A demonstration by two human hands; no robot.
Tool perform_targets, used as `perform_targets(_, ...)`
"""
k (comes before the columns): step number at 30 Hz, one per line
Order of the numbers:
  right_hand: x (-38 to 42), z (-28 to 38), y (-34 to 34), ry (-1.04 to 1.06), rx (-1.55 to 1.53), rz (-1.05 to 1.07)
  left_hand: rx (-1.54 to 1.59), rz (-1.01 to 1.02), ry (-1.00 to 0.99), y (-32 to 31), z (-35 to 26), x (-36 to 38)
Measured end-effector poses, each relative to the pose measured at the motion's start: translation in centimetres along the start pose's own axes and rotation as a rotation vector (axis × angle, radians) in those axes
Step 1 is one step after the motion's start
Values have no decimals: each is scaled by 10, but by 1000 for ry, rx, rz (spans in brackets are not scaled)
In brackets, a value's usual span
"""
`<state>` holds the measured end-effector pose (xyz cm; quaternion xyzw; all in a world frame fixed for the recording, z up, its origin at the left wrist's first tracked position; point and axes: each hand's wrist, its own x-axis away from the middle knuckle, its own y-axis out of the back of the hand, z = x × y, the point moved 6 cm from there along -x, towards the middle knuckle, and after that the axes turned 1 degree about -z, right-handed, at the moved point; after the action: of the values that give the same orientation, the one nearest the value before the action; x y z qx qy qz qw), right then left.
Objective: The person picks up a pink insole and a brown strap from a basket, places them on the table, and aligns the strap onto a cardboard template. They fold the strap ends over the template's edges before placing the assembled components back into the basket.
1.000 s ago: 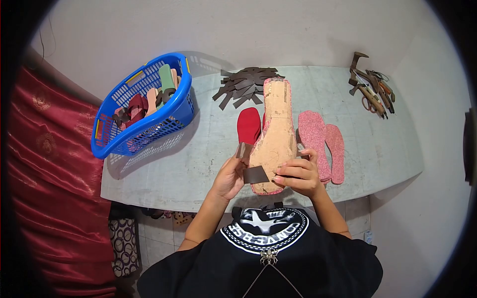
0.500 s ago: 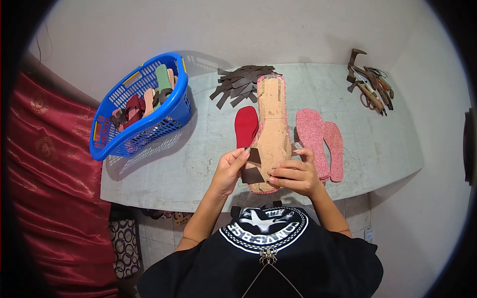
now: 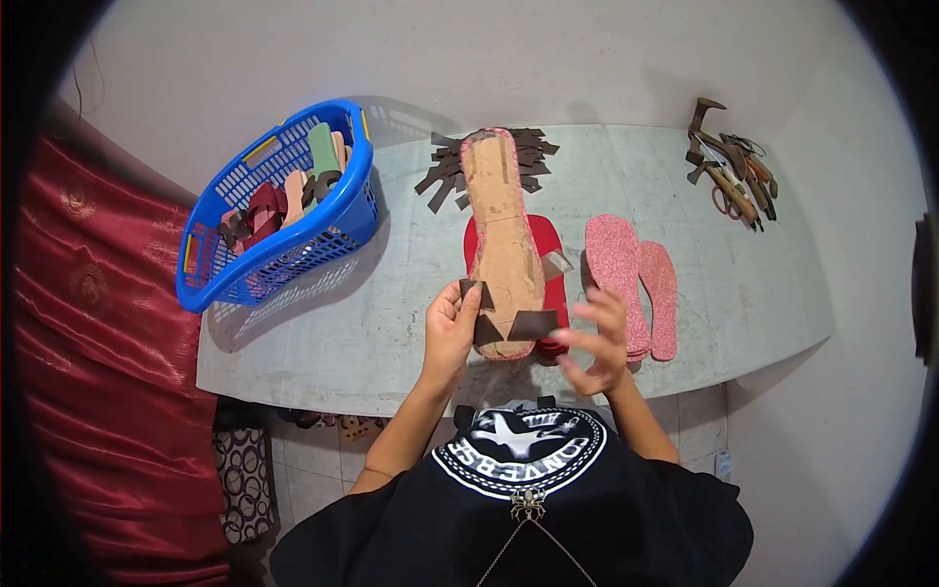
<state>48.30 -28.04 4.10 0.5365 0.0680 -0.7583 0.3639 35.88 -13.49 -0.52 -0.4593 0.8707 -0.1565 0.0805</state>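
Note:
My left hand (image 3: pixel 452 328) grips the left edge of a long tan insole (image 3: pixel 506 245) with a pink rim, its fingers closed at a dark strap end. Dark strap pieces (image 3: pixel 534 325) are folded over the lower part of the insole. A small greyish tab (image 3: pixel 558 263) sticks out at its right edge. Just right of the insole, my right hand (image 3: pixel 599 342) is slightly blurred, fingers apart and holding nothing. Red soles (image 3: pixel 548 235) lie behind the insole on the table.
Pink patterned soles (image 3: pixel 614 284) lie to the right. Dark strips (image 3: pixel 528 157) are piled at the back. A blue basket (image 3: pixel 333 220) with sole and strap pieces stands left. A hammer (image 3: pixel 700 122) and other hand tools (image 3: pixel 738 186) lie at the back right.
The insole has moved left and tilted, uncovering more of the red soles. My right hand has let go of it and opened. Another dark strap end now lies folded across its lower right.

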Motion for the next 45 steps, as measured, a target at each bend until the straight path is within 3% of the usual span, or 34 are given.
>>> perform_targets(1, 8, -11, 5, -114, -106, -159, 5, -21, 11, 2, 1, 0)
perform_targets(2, 13, -15, 2, -116, -104, -157, 7, -20, 13, 2, 1, 0)
perform_targets(4, 44, -62, -1, -913, -661, -605, -3, -33, 60, 3, 3, 2)
perform_targets(5, 49, -69, -1, -915, -658, -610, -5, -30, 65, 3, 4, 3)
perform_targets(7, 59, -85, -27, -1167, -1161, -452, 24, 10, 68, 0, 4, 4)
perform_targets(8, 61, -86, -35, -1193, -1350, -440, 25, 15, 69, -2, 3, 4)
perform_targets(9, 62, -87, -36, -1192, -1347, -442, 48, 46, 86, -5, 1, 6)
perform_targets(11, 57, -71, -54, -1207, -1869, -263, 69, 77, 104, -9, 1, 8)
perform_targets(12, 54, -69, -59, -1323, -1855, -330, 89, 89, 121, -11, 2, 9)
perform_targets(15, 59, -66, -61, -1281, -1932, -331, 89, 100, 119, -12, 3, 10)
perform_targets(19, 54, -63, -52, -1217, -1707, -217, 16, 59, 73, -8, 2, 10)
perform_targets(21, 38, -59, -44, -1039, -1460, -49, -23, 40, 48, -7, 1, 11)
perform_targets(25, 30, -65, -33, -962, -1108, -78, -126, 5, -48, -7, -3, 12)
perform_targets(32, 12, -61, -24, -804, -941, 127, -222, -27, -115, -8, -5, 14)
perform_targets(34, 12, -58, -28, -756, -900, 292, -223, -39, -158, -7, -4, 15)
perform_targets(45, -11, -46, -23, -650, -434, 292, -353, -55, -206, -8, -9, 15)
